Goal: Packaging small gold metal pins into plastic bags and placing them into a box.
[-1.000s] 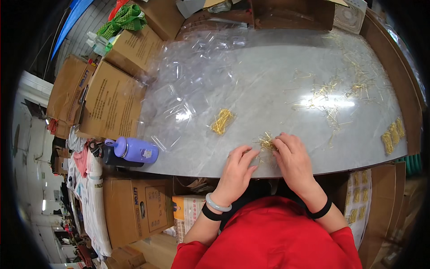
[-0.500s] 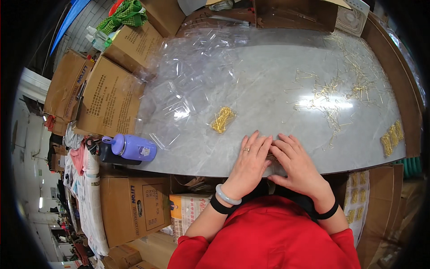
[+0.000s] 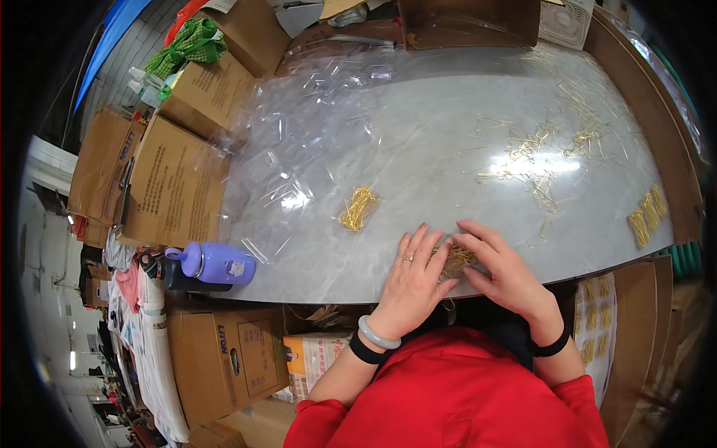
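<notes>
At the near table edge, my left hand [image 3: 415, 276] and my right hand [image 3: 503, 272] close in from either side on a pack of thin gold wire hooks [image 3: 457, 260]. My left fingers lie long and close together along its left side, with the thumb at its near edge. Bent over its right side are my right fingers, the thumb also near the front. Part of the pack is hidden under the fingers. Farther left lies a second pack of gold wire hooks [image 3: 359, 208] in a clear case. Loose gold wire hooks [image 3: 534, 153] are scattered to the right.
Clear plastic cases [image 3: 299, 142] are heaped on the table's left half. A purple bottle [image 3: 216, 263] lies at the left edge near cardboard boxes [image 3: 175, 183]. More gold packs [image 3: 647, 215] are at the right edge. A cardboard wall [image 3: 650, 82] borders the right side.
My right fingers have lifted and moved apart from the left ones, so more of the gold pack shows between my hands. The whole view has shifted slightly.
</notes>
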The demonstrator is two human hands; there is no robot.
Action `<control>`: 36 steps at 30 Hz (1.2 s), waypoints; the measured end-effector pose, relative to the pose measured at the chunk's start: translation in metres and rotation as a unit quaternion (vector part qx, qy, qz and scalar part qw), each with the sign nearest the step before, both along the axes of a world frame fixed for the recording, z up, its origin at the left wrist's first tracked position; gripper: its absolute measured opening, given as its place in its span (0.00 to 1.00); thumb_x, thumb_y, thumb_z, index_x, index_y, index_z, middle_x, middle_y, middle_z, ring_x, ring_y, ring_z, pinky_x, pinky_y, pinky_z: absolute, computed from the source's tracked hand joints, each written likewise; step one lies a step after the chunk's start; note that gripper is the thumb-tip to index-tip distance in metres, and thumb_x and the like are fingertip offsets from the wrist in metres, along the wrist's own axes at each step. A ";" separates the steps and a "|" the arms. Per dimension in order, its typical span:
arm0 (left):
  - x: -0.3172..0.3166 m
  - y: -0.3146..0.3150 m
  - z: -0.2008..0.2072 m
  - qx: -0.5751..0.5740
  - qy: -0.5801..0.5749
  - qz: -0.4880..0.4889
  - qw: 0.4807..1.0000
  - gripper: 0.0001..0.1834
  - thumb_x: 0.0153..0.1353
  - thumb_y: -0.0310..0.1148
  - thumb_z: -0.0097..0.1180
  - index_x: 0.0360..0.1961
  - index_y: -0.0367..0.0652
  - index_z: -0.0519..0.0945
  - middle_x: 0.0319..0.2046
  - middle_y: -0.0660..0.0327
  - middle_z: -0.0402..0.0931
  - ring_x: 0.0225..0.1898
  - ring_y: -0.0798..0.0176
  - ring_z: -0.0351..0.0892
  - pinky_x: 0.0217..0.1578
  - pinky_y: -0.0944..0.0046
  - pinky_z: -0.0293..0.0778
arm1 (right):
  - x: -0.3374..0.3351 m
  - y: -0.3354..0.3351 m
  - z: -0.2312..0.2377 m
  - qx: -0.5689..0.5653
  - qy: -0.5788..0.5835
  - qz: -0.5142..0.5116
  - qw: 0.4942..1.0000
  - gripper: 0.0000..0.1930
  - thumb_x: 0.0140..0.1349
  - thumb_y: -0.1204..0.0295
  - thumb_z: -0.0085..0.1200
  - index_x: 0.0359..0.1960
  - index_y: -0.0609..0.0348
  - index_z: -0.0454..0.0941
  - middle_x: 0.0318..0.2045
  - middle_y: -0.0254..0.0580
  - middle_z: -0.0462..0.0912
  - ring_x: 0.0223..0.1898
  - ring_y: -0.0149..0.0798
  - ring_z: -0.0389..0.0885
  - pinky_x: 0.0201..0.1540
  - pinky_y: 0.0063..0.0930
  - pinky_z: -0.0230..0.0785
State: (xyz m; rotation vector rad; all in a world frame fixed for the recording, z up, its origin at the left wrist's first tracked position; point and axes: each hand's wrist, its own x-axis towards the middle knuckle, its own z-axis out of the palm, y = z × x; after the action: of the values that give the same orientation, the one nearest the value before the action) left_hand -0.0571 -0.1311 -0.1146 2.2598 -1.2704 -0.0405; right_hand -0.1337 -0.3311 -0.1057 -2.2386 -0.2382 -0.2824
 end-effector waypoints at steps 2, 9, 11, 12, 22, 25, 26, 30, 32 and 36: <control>-0.004 -0.003 -0.004 0.005 -0.024 0.011 1.000 0.31 0.64 0.36 0.62 0.66 0.39 0.68 0.66 0.47 0.62 0.71 0.38 0.58 0.71 0.38 0.55 | -0.007 0.005 -0.007 -0.032 -0.074 -0.079 0.994 0.29 0.52 0.74 0.68 0.58 0.59 0.74 0.60 0.50 0.73 0.61 0.57 0.72 0.62 0.47 0.68; -0.004 -0.006 -0.009 -0.014 -0.020 0.023 0.999 0.26 0.66 0.34 0.58 0.64 0.39 0.71 0.65 0.49 0.64 0.71 0.39 0.59 0.70 0.39 0.55 | -0.040 0.033 -0.021 -0.162 -0.134 -0.098 0.973 0.14 0.47 0.70 0.70 0.36 0.50 0.81 0.37 0.33 0.77 0.41 0.41 0.75 0.47 0.38 0.66; -0.004 -0.005 -0.011 -0.012 -0.025 0.023 0.999 0.26 0.66 0.33 0.58 0.64 0.39 0.71 0.66 0.49 0.64 0.71 0.40 0.59 0.70 0.39 0.55 | -0.042 0.030 -0.020 -0.161 -0.133 -0.100 0.973 0.13 0.48 0.72 0.69 0.36 0.50 0.81 0.36 0.33 0.77 0.40 0.40 0.75 0.46 0.38 0.66; -0.004 -0.003 -0.011 -0.010 -0.028 0.023 0.999 0.26 0.66 0.33 0.57 0.64 0.39 0.71 0.66 0.49 0.64 0.71 0.40 0.59 0.71 0.39 0.55 | -0.043 0.029 -0.018 -0.160 -0.132 -0.101 0.973 0.12 0.48 0.73 0.68 0.36 0.50 0.81 0.35 0.32 0.77 0.40 0.40 0.75 0.46 0.37 0.66; -0.004 -0.003 -0.002 0.015 -0.023 -0.010 1.000 0.32 0.65 0.43 0.60 0.67 0.40 0.70 0.69 0.49 0.61 0.72 0.36 0.55 0.71 0.36 0.52 | -0.039 0.023 -0.012 -0.144 -0.124 -0.133 0.973 0.14 0.55 0.79 0.62 0.44 0.57 0.82 0.43 0.39 0.82 0.44 0.46 0.77 0.47 0.39 0.69; -0.005 -0.005 -0.001 0.015 -0.027 0.001 1.000 0.34 0.64 0.45 0.62 0.67 0.40 0.69 0.69 0.48 0.61 0.71 0.36 0.55 0.70 0.36 0.52 | -0.044 0.030 -0.013 -0.080 -0.103 -0.235 0.963 0.17 0.57 0.83 0.57 0.50 0.63 0.79 0.49 0.47 0.81 0.48 0.51 0.78 0.50 0.42 0.71; -0.006 -0.005 -0.002 0.009 -0.032 0.005 0.999 0.35 0.63 0.45 0.62 0.67 0.40 0.69 0.69 0.48 0.61 0.71 0.36 0.55 0.70 0.36 0.52 | -0.048 0.030 -0.012 -0.082 -0.078 -0.225 0.968 0.25 0.58 0.87 0.52 0.60 0.66 0.72 0.58 0.58 0.75 0.55 0.59 0.76 0.56 0.44 0.71; -0.006 -0.007 -0.002 0.014 -0.043 0.006 0.999 0.35 0.63 0.44 0.63 0.67 0.39 0.69 0.68 0.47 0.61 0.71 0.36 0.56 0.70 0.36 0.53 | -0.036 0.050 -0.007 0.029 -0.033 -0.155 0.987 0.35 0.57 0.90 0.47 0.69 0.65 0.60 0.70 0.67 0.58 0.67 0.68 0.65 0.68 0.46 0.64; -0.006 -0.007 -0.004 0.012 -0.045 0.003 0.999 0.34 0.63 0.42 0.62 0.67 0.39 0.69 0.68 0.47 0.62 0.71 0.37 0.56 0.70 0.37 0.54 | -0.032 0.048 -0.003 0.097 -0.031 -0.128 0.987 0.35 0.56 0.90 0.46 0.69 0.65 0.60 0.71 0.66 0.56 0.68 0.66 0.64 0.69 0.47 0.62; -0.007 -0.006 -0.011 0.009 -0.065 0.006 0.998 0.32 0.65 0.40 0.61 0.66 0.38 0.69 0.67 0.48 0.62 0.71 0.38 0.57 0.70 0.38 0.55 | -0.026 0.034 -0.010 0.207 -0.010 -0.177 0.962 0.35 0.54 0.90 0.40 0.69 0.66 0.61 0.72 0.59 0.53 0.73 0.58 0.57 0.74 0.46 0.56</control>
State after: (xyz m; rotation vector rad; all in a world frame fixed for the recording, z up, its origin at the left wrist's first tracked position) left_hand -0.0639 -0.1366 -0.1256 2.3169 -1.3274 0.1008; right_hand -0.1599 -0.2972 -0.1158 -1.8505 0.2030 -0.4970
